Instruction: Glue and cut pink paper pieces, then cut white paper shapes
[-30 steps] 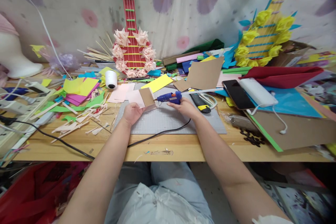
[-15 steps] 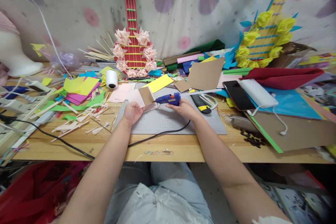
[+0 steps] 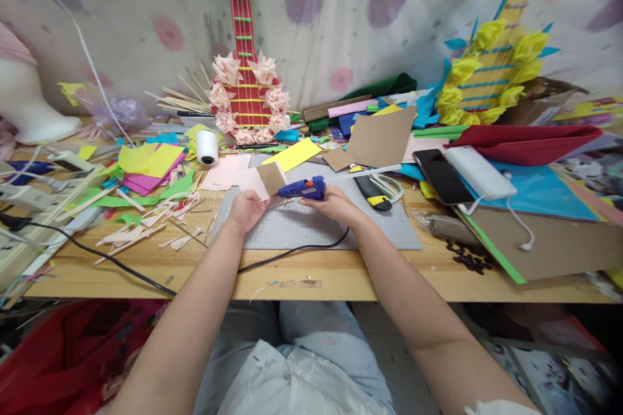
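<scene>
My right hand [image 3: 327, 201] is closed around a blue hot glue gun [image 3: 302, 189], whose nozzle points left at a small brown cardboard piece [image 3: 271, 177]. My left hand [image 3: 246, 208] pinches that cardboard piece, which is backed by pale pink paper [image 3: 253, 181]. Both hands are over a grey cutting mat [image 3: 311, 224] on the wooden table [image 3: 292, 272]. The glue gun's black cord [image 3: 292, 248] trails across the mat toward the left.
A red paper guitar with pink flowers [image 3: 247, 94] and a yellow-flowered one [image 3: 491, 68] lean at the back. A white tape roll [image 3: 207, 146], coloured paper [image 3: 146, 165], paper scraps [image 3: 146, 220], a phone [image 3: 440, 175], a power bank [image 3: 479, 172] and a utility knife [image 3: 372, 193] crowd the table.
My right hand has brought the glue gun leftward, so its nozzle now reaches the lower edge of the cardboard piece. My left hand has stayed in place.
</scene>
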The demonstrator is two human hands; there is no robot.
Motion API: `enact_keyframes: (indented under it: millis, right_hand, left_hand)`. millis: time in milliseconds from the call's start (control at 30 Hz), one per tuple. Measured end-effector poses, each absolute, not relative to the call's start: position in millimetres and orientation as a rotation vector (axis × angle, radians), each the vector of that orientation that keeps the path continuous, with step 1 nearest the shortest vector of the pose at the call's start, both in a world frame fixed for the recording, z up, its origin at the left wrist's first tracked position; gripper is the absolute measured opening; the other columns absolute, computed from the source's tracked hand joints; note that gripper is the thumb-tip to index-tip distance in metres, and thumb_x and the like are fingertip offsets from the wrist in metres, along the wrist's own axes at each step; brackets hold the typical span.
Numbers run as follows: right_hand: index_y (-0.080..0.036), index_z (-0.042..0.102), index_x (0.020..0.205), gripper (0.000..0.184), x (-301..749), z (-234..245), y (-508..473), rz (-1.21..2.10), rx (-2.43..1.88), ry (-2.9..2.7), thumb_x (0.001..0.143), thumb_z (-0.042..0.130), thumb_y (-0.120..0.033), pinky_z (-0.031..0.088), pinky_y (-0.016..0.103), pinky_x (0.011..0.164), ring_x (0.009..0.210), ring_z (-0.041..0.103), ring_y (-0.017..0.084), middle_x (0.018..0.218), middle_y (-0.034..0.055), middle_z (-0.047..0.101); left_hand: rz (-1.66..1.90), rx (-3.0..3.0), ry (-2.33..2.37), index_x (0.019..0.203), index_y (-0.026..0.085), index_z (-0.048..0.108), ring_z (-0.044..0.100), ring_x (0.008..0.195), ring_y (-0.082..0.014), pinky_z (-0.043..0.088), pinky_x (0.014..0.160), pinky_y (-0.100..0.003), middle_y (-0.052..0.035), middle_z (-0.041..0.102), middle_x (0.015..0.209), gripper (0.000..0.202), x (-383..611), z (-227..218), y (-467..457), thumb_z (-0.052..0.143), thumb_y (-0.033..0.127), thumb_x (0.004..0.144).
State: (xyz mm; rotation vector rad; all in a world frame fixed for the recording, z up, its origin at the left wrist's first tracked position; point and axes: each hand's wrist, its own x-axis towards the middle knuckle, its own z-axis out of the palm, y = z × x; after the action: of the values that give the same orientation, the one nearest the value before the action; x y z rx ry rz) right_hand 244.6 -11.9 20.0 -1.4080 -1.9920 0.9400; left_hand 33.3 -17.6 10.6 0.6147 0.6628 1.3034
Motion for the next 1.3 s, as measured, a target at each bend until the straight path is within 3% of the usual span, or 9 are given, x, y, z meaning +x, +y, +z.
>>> enact_keyframes:
  millis: [133,267,467,700,867,1033,1300]
  right_hand:
    - [-0.017,0.065,0.085,0.043,251.8,21.3,-9.1,1.086,-1.433,-1.829,0.068,0.060,-0.057,0.045,0.025,0.057,0.056,0.056,0.012,0.066,0.0024,0.064]
    - [-0.016,0.064,0.076,0.038,253.6,23.8,-10.7,1.148,-1.417,-1.838,0.068,0.061,-0.054,0.044,0.023,0.053,0.051,0.054,0.010,0.063,0.0025,0.063]
    - [-0.019,0.064,0.084,0.038,247.3,22.5,-15.3,1.127,-1.420,-1.917,0.068,0.061,-0.053,0.043,0.023,0.051,0.051,0.053,0.010,0.066,0.0001,0.063]
    - [-0.018,0.063,0.079,0.043,250.5,15.5,-6.7,1.036,-1.472,-1.824,0.067,0.060,-0.058,0.044,0.025,0.051,0.051,0.053,0.012,0.060,0.0010,0.060]
    - [-0.017,0.062,0.077,0.047,251.6,12.2,1.6,0.942,-1.533,-1.692,0.065,0.059,-0.061,0.045,0.027,0.052,0.052,0.053,0.013,0.061,0.0027,0.060]
    - [-0.017,0.061,0.087,0.051,251.6,9.9,5.5,0.941,-1.546,-1.567,0.063,0.060,-0.062,0.045,0.027,0.049,0.051,0.053,0.013,0.066,0.0024,0.061]
    - [-0.017,0.063,0.081,0.047,258.8,13.8,-1.8,0.982,-1.541,-1.738,0.065,0.059,-0.061,0.044,0.027,0.051,0.049,0.052,0.013,0.059,0.0010,0.058]
  left_hand:
    - [1.293,0.623,0.646,0.125,0.008,0.047,0.056,0.109,-0.0247,0.041,0.098,-0.044,-0.0105,0.064,0.110,0.074,33.1,10.0,-17.9,0.039,0.003,0.052]
    - [1.296,0.625,0.649,0.126,0.009,0.046,0.055,0.110,-0.0244,0.039,0.100,-0.044,-0.0098,0.064,0.112,0.075,33.7,10.7,-18.3,0.039,0.003,0.052]
    - [1.280,0.637,0.614,0.124,0.010,0.049,0.055,0.110,-0.0261,0.040,0.098,-0.046,-0.0094,0.064,0.111,0.075,35.8,12.9,-19.6,0.039,0.003,0.050]
    - [1.187,0.648,0.620,0.123,0.008,0.050,0.055,0.110,-0.0270,0.039,0.098,-0.050,-0.0104,0.065,0.109,0.073,36.8,14.0,-22.0,0.037,0.001,0.052]
    - [1.165,0.606,0.678,0.124,0.009,0.049,0.056,0.109,-0.0246,0.038,0.100,-0.047,-0.0091,0.066,0.107,0.074,36.0,10.4,-21.1,0.037,-0.001,0.052]
    - [1.147,0.595,0.667,0.129,0.012,0.045,0.055,0.111,-0.0236,0.038,0.101,-0.047,-0.0068,0.066,0.107,0.080,34.8,8.3,-20.8,0.036,-0.002,0.050]
    - [1.172,0.587,0.628,0.127,0.011,0.047,0.054,0.113,-0.0242,0.039,0.100,-0.047,-0.0075,0.067,0.107,0.079,36.0,10.3,-20.5,0.036,-0.001,0.050]
